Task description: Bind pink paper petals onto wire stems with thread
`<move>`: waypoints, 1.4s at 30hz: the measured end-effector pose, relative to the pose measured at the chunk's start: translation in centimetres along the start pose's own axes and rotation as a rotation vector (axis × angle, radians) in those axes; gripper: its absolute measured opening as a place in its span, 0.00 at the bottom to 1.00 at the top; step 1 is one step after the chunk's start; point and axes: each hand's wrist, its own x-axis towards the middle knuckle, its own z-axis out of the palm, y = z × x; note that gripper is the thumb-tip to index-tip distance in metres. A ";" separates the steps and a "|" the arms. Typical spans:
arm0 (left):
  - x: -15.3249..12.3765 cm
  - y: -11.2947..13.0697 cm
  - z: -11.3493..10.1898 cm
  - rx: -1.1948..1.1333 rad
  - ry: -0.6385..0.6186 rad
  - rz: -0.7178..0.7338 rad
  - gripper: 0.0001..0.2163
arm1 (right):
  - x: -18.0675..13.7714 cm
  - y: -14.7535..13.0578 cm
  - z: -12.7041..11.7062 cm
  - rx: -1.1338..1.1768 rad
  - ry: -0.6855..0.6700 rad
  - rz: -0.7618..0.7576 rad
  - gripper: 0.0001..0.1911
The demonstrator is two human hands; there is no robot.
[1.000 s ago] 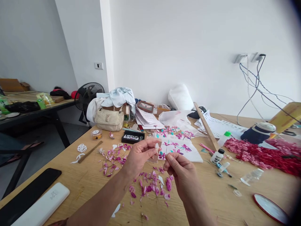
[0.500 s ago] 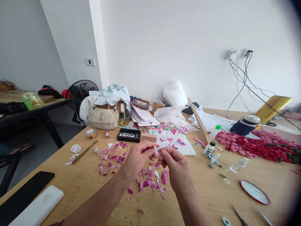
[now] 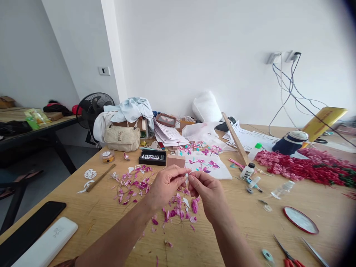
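Both hands meet at the centre of the view, just above the light wooden tabletop. The left hand and the right hand pinch a small white petal-shaped paper piece between them; each grip is closed to thumb and fingertips on that piece, the other fingers curled in. The paper piece sits right where the two sets of fingertips touch, lifted off the wood.

Below the hands, at 6 o'clock, lies a loose scatter of pink and magenta paper petals. A second scatter of the same petals lies at 9 o'clock from the left hand. At 12 o'clock, just beyond the fingertips, a white sheet bearing finished pink flowers with teal leaves rests flat, with a small black rectangular box to its left. At 3 o'clock stand a small white glue bottle with a black cap and, further out, a heap of red paper pieces. At 8 o'clock, near the table's edge, a black phone lies beside a white power bank.
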 end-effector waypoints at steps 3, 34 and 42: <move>0.0 0.1 0.2 -0.178 0.007 -0.105 0.07 | -0.1 0.0 -0.1 0.028 -0.022 -0.002 0.12; -0.1 0.0 -0.3 -0.209 -0.086 -0.120 0.08 | -0.7 0.5 0.2 -0.305 0.093 -0.183 0.12; 0.0 -0.1 -0.5 -0.255 -0.139 -0.126 0.07 | -0.9 0.3 0.4 -0.452 0.116 -0.229 0.12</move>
